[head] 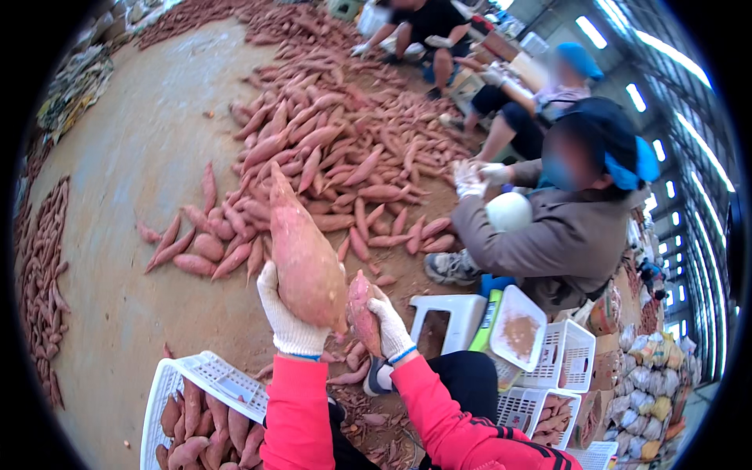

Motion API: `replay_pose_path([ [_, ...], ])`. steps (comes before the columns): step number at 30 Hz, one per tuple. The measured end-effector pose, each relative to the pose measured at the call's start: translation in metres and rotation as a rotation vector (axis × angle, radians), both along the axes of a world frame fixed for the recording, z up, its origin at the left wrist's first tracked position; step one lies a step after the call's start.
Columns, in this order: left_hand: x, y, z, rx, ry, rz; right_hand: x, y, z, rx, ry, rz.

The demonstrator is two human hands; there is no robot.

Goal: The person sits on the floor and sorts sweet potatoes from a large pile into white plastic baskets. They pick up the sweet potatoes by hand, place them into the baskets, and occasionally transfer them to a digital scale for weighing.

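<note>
A large, pointed sweet potato (305, 258) rests upright in my gloved left hand (294, 326), its tip angled up and away from me. My right hand (390, 323), also in a white knit glove, grips a much smaller sweet potato (363, 308) close beside the large one. Beyond both hands spreads a big heap of sweet potatoes (329, 153) on the floor. By my left forearm stands a white plastic crate (214, 376) with several sweet potatoes (205, 429) in it.
At my right are a white plastic stool (449, 302), a white tub (520, 329) with brown residue, and perforated crates (578, 358). A co-worker (546, 235) in a brown jacket sits close on the right; two others sit farther back. Another row of sweet potatoes (44, 288) lies far left.
</note>
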State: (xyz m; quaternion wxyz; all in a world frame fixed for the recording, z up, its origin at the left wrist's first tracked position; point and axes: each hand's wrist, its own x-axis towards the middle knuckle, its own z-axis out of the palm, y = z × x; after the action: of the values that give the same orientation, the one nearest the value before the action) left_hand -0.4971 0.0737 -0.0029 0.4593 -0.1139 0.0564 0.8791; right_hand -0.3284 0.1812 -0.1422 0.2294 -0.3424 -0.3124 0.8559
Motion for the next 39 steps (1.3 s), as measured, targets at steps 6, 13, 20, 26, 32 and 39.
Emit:
replay_pose_path([
  [6, 0.101, 0.008, 0.016, 0.067, 0.014, -0.035, 0.037, 0.004, 0.159, 0.634, -0.241, 0.058],
  [13, 0.180, -0.017, 0.044, 0.170, 0.350, -0.220, 0.113, -0.028, 0.267, 0.706, -0.206, 0.429],
  [20, 0.312, -0.051, 0.060, -0.278, 1.013, -0.158, 0.265, -0.082, 0.246, 0.164, 0.169, 0.219],
  [26, 0.411, -0.029, 0.055, -0.139, 0.684, -0.597, 0.390, -0.116, 0.206, 0.030, 0.391, -0.098],
  [32, 0.456, -0.005, 0.013, -0.160, 0.738, -0.987, 0.470, -0.139, 0.159, 0.130, 0.498, -0.480],
  [39, 0.509, 0.018, 0.007, -0.336, 0.571, -1.150, 0.662, -0.222, 0.127, -0.216, 0.476, -0.957],
])
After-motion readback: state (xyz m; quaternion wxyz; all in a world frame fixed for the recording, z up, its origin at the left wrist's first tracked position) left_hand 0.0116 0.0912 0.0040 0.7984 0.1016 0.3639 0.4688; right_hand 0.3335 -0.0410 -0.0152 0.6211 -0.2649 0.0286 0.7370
